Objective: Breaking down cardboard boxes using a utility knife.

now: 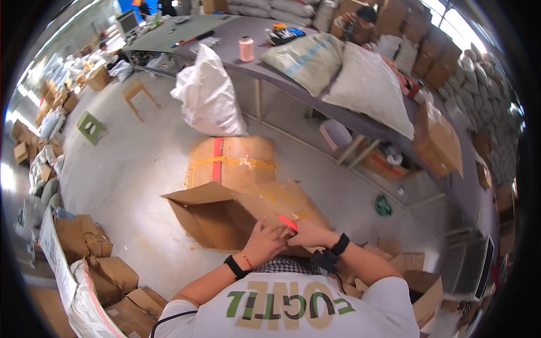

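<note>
Down on the concrete floor (129,169), a flattened cardboard box (236,197) lay before the person. Right hand (310,232) had its fingers closed around a red box cutter (288,223); left hand (264,243) pressed spread fingers flat onto the cardboard beside it.

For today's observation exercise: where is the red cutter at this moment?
In the head view, the red cutter is low and just right of centre, held in the right hand against the open cardboard box, beside the left hand.
</note>
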The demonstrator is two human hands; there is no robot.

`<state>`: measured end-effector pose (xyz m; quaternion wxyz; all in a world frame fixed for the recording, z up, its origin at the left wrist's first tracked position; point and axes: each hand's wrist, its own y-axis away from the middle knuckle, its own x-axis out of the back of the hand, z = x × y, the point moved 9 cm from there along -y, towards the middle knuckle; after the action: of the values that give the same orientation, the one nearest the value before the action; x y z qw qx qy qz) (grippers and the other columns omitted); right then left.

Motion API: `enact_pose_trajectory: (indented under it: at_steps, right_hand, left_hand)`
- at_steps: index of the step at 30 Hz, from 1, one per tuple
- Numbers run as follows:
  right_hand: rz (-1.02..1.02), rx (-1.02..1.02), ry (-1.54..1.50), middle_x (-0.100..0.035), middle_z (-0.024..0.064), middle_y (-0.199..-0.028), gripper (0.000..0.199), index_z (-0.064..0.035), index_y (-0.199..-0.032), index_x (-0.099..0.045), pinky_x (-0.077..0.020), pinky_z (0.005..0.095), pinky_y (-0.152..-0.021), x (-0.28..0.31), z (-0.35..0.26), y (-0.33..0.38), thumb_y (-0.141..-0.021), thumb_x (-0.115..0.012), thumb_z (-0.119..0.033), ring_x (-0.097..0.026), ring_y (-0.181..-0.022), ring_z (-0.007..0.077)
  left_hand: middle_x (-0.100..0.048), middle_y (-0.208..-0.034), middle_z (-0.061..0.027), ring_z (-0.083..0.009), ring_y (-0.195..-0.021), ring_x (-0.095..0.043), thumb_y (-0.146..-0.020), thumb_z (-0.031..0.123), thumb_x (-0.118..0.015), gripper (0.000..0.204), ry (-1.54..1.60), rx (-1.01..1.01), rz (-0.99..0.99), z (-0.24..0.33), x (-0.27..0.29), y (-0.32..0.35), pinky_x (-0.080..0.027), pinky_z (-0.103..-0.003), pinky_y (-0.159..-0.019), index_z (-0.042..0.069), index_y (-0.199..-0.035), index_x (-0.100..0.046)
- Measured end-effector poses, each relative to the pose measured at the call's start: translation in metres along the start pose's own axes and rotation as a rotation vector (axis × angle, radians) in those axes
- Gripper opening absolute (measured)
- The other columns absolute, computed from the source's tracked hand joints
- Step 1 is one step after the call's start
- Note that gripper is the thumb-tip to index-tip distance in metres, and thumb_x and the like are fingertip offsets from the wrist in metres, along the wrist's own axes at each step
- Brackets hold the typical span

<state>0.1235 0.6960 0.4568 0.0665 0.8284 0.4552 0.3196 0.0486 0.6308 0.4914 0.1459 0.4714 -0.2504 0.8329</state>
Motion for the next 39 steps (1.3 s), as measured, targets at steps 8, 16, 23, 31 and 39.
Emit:
enact_pose_trajectory:
  at_steps: [8, 16, 23, 31, 39]
  right_hand:
    - [0.241, 0.089, 0.204, -0.06, 0.0228, -0.076, 0.018, -0.0009, -0.082, -0.06, -0.0469, 0.0462, -0.065, -0.011, 0.048, 0.026, -0.07, -0.056, -0.014, -0.059, -0.073, 0.0393]
    - [0.868, 0.041, -0.322, -0.06, 0.0091, -0.077, 0.022, 0.0, -0.097, -0.055, -0.0456, 0.0315, -0.066, 0.172, 0.153, 0.083, -0.08, -0.058, -0.014, -0.057, -0.072, 0.017]
    - [1.117, -0.048, -0.024, -0.059, 0.0202, -0.078, 0.022, 0.0, -0.095, -0.056, -0.0443, 0.0399, -0.069, 0.294, 0.304, 0.087, -0.084, -0.049, -0.018, -0.057, -0.077, 0.0362]
    - [0.19, -0.134, -0.295, -0.057, 0.0034, -0.066, 0.03, -0.0003, -0.078, -0.058, -0.0432, 0.0325, -0.058, 0.3, 0.335, -0.001, -0.083, -0.054, -0.03, -0.056, -0.066, 0.0132]
    - [-0.254, -0.647, -1.226, -0.065, 0.0099, -0.097, 0.038, -0.0038, -0.105, -0.059, -0.0518, 0.0388, -0.075, 0.142, 0.29, 0.042, -0.088, -0.053, -0.037, -0.064, -0.079, 0.0212]
  left_hand:
    - [-0.061, -0.095, -0.0032, -0.0212, -0.094, -0.057, -0.071, 0.015, -0.059, 0.018, 0.095, 0.181, -0.334, -0.004, -0.095, -0.012, -0.043, -0.041, -0.083, 0.014, -0.088, -0.066]
    - [-0.058, -0.086, -0.0067, -0.0261, -0.088, -0.054, -0.057, -0.005, -0.057, 0.016, -0.141, 0.016, 0.223, -0.034, -0.011, -0.065, -0.032, -0.052, -0.1, 0.006, -0.067, -0.053]
    - [-0.058, -0.079, -0.0064, -0.0246, -0.081, -0.054, -0.064, -0.01, -0.056, 0.02, -0.255, -0.078, 0.33, -0.02, 0.115, -0.127, -0.026, -0.055, -0.104, 0.003, -0.063, -0.041]
    - [-0.054, -0.086, -0.0107, -0.0245, -0.083, -0.051, -0.073, 0.001, -0.055, 0.006, -0.357, -0.086, 0.615, 0.045, 0.236, -0.123, -0.032, -0.054, -0.1, 0.002, -0.071, -0.049]
    - [-0.052, -0.089, -0.0093, -0.0217, -0.087, -0.05, -0.071, 0.005, -0.063, 0.008, -0.271, 0.213, 0.575, 0.079, 0.26, -0.072, -0.031, -0.046, -0.101, 0.001, -0.073, -0.056]
